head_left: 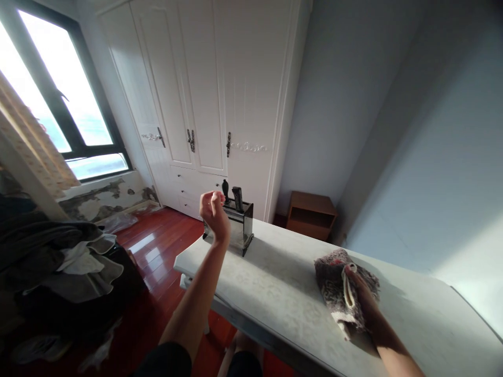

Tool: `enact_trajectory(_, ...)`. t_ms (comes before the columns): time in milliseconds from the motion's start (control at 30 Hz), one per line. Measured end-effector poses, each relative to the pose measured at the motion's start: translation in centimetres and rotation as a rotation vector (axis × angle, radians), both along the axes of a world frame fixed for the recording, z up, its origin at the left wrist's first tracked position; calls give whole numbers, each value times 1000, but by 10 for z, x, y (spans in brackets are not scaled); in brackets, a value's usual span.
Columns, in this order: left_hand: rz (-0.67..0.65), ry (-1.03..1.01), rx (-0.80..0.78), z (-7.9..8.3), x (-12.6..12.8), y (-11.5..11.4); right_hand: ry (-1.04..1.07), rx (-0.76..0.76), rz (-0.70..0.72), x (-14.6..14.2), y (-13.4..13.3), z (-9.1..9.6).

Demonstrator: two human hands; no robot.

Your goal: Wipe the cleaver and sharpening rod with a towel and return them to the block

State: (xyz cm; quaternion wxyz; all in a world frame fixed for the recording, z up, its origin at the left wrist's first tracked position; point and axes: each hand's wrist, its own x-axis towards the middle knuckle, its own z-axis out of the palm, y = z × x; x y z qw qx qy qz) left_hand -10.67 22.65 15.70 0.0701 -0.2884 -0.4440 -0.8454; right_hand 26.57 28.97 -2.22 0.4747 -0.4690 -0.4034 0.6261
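My left hand (214, 214) is raised in front of the knife holder (238, 230), its fingers curled in and the thumb against them. Whether anything is between them is hidden. The holder is grey with a black frame and stands upright at the table's far left end. Two black handles, one rounded (225, 190) and one straight (237, 199), stick up from its top, the rounded one close to my left fingertips. On the right, my right hand (359, 293) grips a bunched grey-brown patterned cloth (332, 277) with pale edges, resting on the tabletop.
The long pale table (275, 288) runs from the left middle to the right wall. Beyond it are a white wardrobe (251, 104) and a small brown cabinet (310, 207). Dark and grey clothes (86, 272) lie heaped at left, near a window (70, 89), above a red floor (173, 246).
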Motion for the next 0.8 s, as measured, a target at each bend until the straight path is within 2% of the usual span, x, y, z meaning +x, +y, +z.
enact_trajectory(67, -107, 33, -52, -19, 36, -6, 47, -52, -33, -3, -3, 4)
enact_trajectory(233, -541, 194, -331, -87, 110, -7, 57, 45, -20, -8, -5, 1)
enact_trajectory(333, -762, 212, -499, -127, 139, -5, -39, 107, -65, -8, -2, -6)
enact_trajectory(467, -866, 275, -721, -170, 164, -9, -281, 308, -75, -9, -2, -7)
enact_trajectory(600, -925, 332, -862, -192, 176, -17, -398, 369, -32, -6, -10, -5)
enact_trajectory(700, -943, 365, -896, -195, 182, -23, -457, 353, -4, 3, -17, -5)
enact_trajectory(800, -1012, 366, -894, -193, 190, -28, -510, 274, -3, 14, -29, 1)
